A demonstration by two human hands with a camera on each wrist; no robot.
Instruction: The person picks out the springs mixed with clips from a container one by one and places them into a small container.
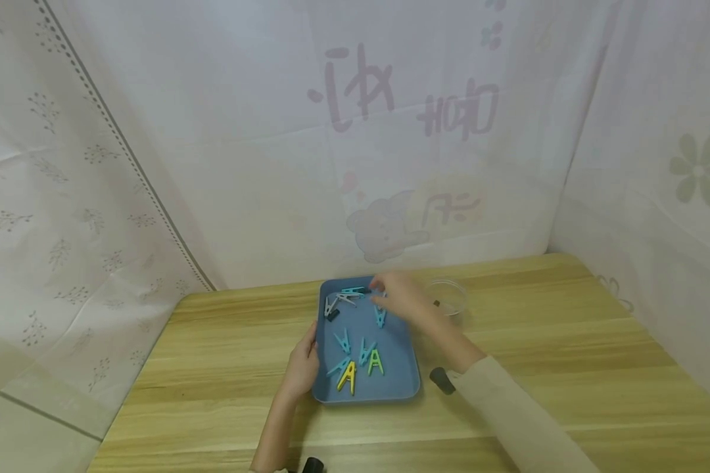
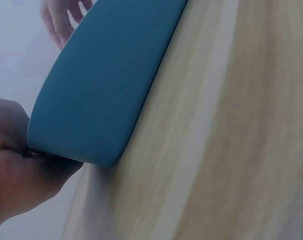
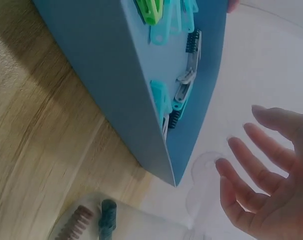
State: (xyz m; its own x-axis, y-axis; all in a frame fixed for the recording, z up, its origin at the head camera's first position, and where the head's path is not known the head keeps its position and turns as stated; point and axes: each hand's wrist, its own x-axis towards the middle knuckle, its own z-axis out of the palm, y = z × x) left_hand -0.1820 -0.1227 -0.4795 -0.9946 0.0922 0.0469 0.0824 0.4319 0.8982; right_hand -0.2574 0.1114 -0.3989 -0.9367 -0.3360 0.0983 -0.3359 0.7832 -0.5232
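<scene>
A blue tray [image 1: 393, 381] lies on the wooden table, holding several clothespins: a yellow one [image 1: 347, 378], a green one [image 1: 375, 362], turquoise ones [image 1: 342, 341] and grey ones [image 1: 330, 306]. Small black ridged pieces [image 1: 333, 316] lie among them. My left hand [image 1: 302, 365] grips the tray's left side; its fingertips are partly hidden. Over the far right corner of the tray, my right hand [image 1: 401, 297] hovers with fingers spread and loosely bent. In the right wrist view nothing sits between the right hand's fingers [image 3: 259, 175]. It covers part of that corner in the head view.
Just right of the tray's far end stands a clear round container [image 1: 448, 297]. In the right wrist view it holds a brown ridged piece [image 3: 75, 223] and a dark green one [image 3: 107, 219]. A pale printed curtain [image 1: 260, 197] hangs behind the wooden table [image 1: 538, 328].
</scene>
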